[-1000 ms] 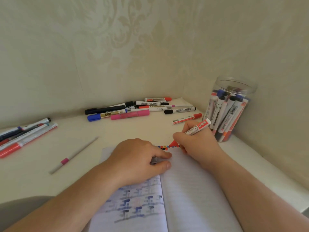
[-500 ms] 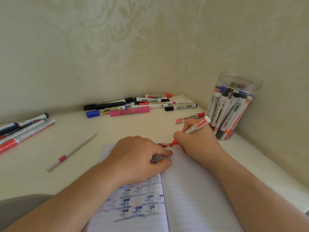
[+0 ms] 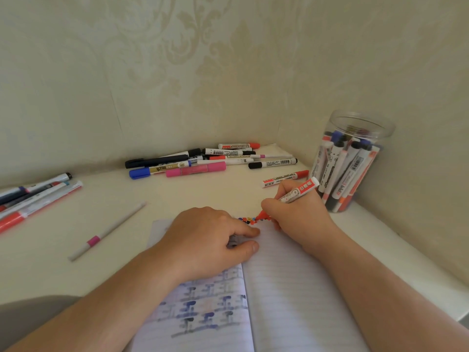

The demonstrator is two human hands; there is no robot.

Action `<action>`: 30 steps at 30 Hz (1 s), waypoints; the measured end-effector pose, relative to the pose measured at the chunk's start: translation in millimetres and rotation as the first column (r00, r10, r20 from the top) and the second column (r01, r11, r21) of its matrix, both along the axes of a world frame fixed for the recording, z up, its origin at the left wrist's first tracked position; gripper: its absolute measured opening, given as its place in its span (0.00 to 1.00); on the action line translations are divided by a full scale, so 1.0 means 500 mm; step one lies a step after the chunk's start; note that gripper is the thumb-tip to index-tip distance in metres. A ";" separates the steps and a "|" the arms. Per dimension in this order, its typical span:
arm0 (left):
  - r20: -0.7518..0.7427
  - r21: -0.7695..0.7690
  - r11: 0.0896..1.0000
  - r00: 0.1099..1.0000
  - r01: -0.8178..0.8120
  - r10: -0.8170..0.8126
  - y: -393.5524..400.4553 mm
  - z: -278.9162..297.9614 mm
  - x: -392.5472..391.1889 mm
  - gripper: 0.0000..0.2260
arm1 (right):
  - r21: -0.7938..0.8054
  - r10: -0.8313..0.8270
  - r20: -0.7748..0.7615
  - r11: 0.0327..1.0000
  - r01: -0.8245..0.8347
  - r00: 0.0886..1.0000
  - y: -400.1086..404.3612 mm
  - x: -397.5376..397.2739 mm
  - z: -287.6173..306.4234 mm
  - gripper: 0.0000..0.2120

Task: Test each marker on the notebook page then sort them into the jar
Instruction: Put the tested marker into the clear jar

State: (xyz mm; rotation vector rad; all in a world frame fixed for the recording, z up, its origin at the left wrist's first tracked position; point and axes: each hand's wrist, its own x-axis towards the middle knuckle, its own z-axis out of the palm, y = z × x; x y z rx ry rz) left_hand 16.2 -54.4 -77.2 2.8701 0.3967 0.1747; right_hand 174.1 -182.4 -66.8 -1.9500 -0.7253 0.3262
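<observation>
Fingers of the right hand pinch a red marker, its tip pressed to the top edge of the notebook beside a short row of colored test dots. Just left of that tip, the left hand lies knuckles-up on the notebook, holding it flat; something small and dark, probably the marker's cap, sits pinched between its thumb and forefinger, though the view is too blurred to be sure. Right of the notebook, near the wall, stands the clear jar, already packed with sorted markers. Beyond the notebook's top edge lies a loose pile of markers, and far to its left another cluster plus a thin pink-banded pen. Since the tip works so close to the page's edge, a slip could streak the table; dragging the wrist over fresh ink might smear the dots.
</observation>
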 end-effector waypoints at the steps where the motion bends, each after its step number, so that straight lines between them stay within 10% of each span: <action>1: 0.000 -0.001 1.000 1.000 0.000 0.000 0.000 -0.001 0.000 0.19 | 0.000 0.003 0.004 1.000 -0.003 1.000 0.000 -0.001 0.000 0.09; 18: 0.006 0.010 1.000 1.000 0.017 -0.017 -0.003 0.003 -0.004 0.19 | 0.022 0.015 -0.011 1.000 -0.015 1.000 -0.001 0.004 -0.002 0.11; 30: 0.332 -0.547 0.833 0.891 -0.086 0.310 0.033 -0.009 -0.017 0.14 | 0.488 0.420 -0.447 0.855 -0.178 0.790 -0.035 0.037 0.015 0.10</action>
